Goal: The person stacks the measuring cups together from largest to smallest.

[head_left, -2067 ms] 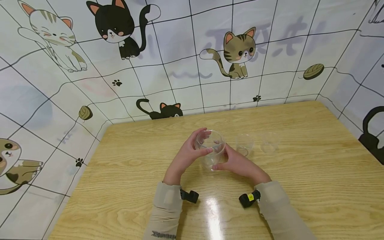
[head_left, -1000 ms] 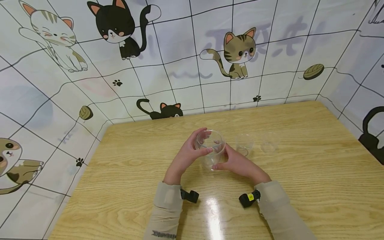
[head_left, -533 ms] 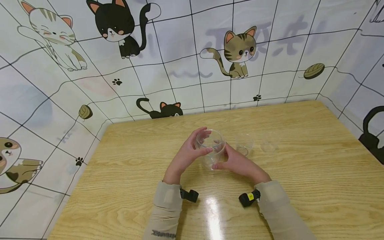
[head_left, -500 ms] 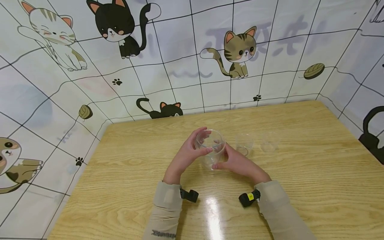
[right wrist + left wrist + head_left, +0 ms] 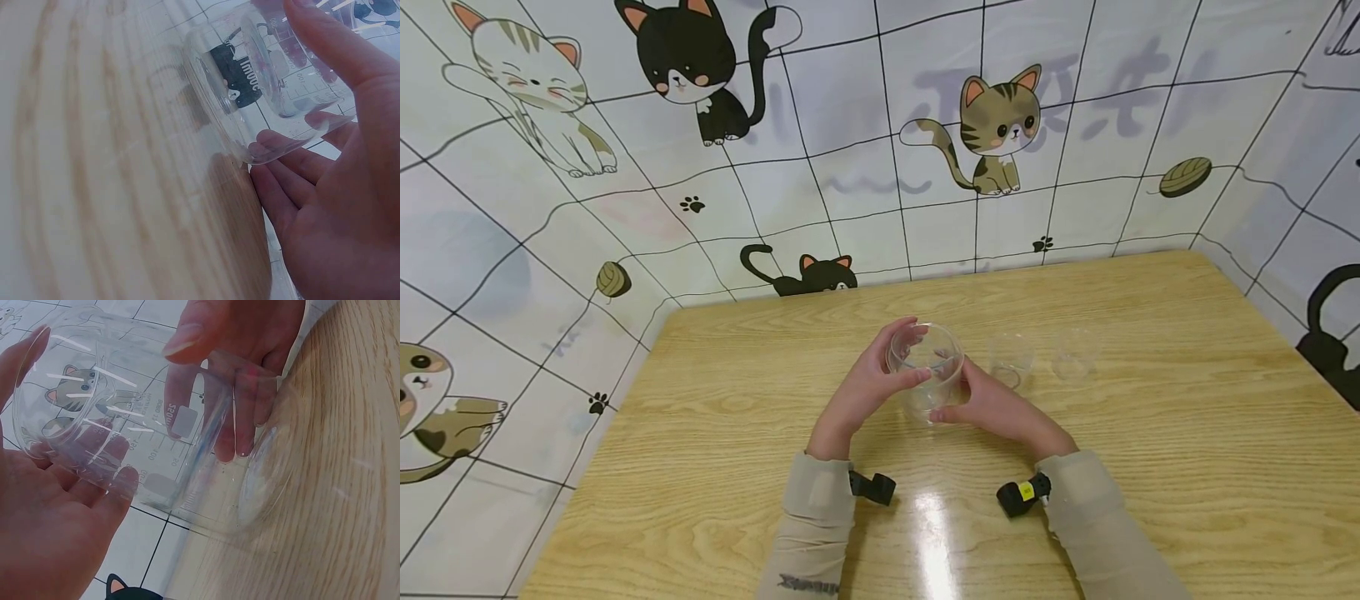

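Observation:
Two clear glass beakers sit one inside the other, upright on the wooden table. The inner beaker [image 5: 150,434] carries printed graduations and a 250 ml mark in the left wrist view. Around it is the larger outer beaker [image 5: 209,78], its base at the tabletop. My left hand [image 5: 874,382] curls round the upper part near the rim, thumb in front and fingers behind. Lower down, my right hand [image 5: 996,408] grips the right side of the outer beaker with its thumb near the base. Which glass wall each left finger touches is hard to tell through the transparent glass.
To the right of my hands stand two smaller clear beakers, a nearer beaker [image 5: 1011,362] and a farther beaker [image 5: 1075,358], both faint. The wooden table [image 5: 715,467] meets a wall covering [image 5: 850,192] with printed cats at its back and sides.

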The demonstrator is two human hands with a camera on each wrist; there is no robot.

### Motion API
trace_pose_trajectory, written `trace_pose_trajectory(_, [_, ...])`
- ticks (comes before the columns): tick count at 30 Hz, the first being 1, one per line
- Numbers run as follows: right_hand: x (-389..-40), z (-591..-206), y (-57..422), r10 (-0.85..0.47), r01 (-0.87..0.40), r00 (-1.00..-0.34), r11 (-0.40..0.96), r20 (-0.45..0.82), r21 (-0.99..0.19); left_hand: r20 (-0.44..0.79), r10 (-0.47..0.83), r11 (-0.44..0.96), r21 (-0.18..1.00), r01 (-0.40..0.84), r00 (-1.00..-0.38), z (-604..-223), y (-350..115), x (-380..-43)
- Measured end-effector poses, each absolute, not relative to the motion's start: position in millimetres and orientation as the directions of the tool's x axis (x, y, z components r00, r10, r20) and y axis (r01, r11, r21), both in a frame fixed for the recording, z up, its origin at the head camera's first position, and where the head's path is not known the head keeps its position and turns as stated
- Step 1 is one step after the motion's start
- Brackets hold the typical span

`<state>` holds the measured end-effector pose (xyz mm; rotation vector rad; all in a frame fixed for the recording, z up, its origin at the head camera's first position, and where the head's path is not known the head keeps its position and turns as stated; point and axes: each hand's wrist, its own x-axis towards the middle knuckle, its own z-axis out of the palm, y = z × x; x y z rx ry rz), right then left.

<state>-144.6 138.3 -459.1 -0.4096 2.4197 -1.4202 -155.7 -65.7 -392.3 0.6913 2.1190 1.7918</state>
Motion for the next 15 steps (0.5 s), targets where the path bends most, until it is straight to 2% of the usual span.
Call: trace_pose_trajectory(15, [-143.9, -457.6, 137.8, -0.377, -0.067, -0.917, 0.476, -0.134, -0.877, 0.096, 0.543, 0.095, 0.98, 0.175, -0.834, -393.0, -67.0, -156.6])
